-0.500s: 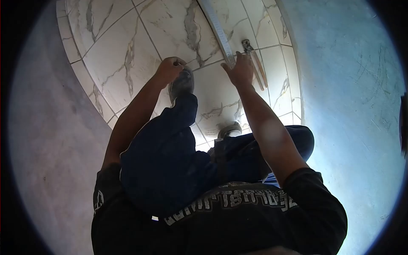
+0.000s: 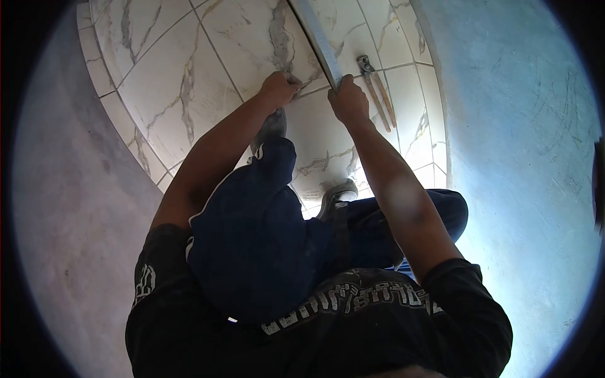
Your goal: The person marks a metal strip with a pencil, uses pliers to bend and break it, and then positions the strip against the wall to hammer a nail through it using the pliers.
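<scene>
My right hand (image 2: 350, 101) is wrapped round the near end of a long metal straightedge (image 2: 319, 44), which runs away from me over the marbled tiles. To its left, my left hand (image 2: 279, 91) is closed in a pinch just beyond the toe of my left shoe (image 2: 272, 126). A small thin thing seems to stick out from its fingertips toward the straightedge, too small to make out. A pair of pincers (image 2: 363, 63) with long handles lies on the tiles just right of my right hand.
White marbled floor tiles (image 2: 220, 38) with dark joints spread in front of me. A bluish wall (image 2: 510, 126) rises on the right and a greyish one (image 2: 75, 208) on the left. My right shoe (image 2: 340, 192) rests on the tiles between my legs.
My right hand was spread by the bar's end and is now closed round it. My left hand has moved right and slightly forward, off the shoe's toe.
</scene>
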`<control>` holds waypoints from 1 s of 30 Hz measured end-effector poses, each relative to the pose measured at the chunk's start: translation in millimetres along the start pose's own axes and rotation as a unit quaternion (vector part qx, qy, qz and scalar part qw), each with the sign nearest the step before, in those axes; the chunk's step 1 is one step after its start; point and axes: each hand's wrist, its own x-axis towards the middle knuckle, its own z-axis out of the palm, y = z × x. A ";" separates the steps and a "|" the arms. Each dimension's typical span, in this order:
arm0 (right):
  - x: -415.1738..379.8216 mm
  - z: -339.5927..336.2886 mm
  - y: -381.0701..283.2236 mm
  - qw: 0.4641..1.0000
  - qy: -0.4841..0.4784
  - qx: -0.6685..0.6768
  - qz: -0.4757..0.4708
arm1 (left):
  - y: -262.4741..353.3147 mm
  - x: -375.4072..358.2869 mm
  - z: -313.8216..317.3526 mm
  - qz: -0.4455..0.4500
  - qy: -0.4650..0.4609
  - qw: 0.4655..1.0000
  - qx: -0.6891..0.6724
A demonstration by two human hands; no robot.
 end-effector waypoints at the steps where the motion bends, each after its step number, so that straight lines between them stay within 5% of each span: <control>1: -3.0 -4.0 -3.0 1.000 -0.020 -0.010 0.002 | 3.5 4.0 4.7 -0.001 -0.002 1.000 -0.026; 6: -11.7 -10.8 -12.8 0.999 -0.038 -0.019 0.002 | 7.5 29.3 17.5 0.006 -0.042 0.985 -0.169; 8: -15.5 -11.0 -16.0 0.999 -0.043 0.008 -0.004 | 2.3 38.5 14.3 -0.023 -0.183 0.948 -0.258; 11: -13.1 -1.8 -13.5 0.999 -0.039 0.033 -0.004 | -4.7 47.6 20.0 0.009 -0.259 0.903 -0.343; 21: -15.4 6.1 7.2 0.994 -0.037 0.080 -0.065 | 24.2 27.0 24.5 0.000 -0.233 0.932 -0.277; 23: 3.2 12.0 25.0 0.945 -0.057 0.321 0.010 | 29.4 22.6 21.0 0.000 -0.228 0.936 -0.269; 24: 5.7 7.6 24.1 0.945 -0.057 0.321 0.012 | 30.2 22.2 20.9 -0.001 -0.229 0.936 -0.269; 26: 11.1 -2.3 22.0 0.850 -0.062 0.515 0.089 | 33.2 21.2 21.3 0.001 -0.231 0.938 -0.257; 30: 27.2 -5.1 19.4 0.926 -0.042 0.370 0.064 | 41.1 19.9 18.5 0.012 -0.260 0.933 -0.249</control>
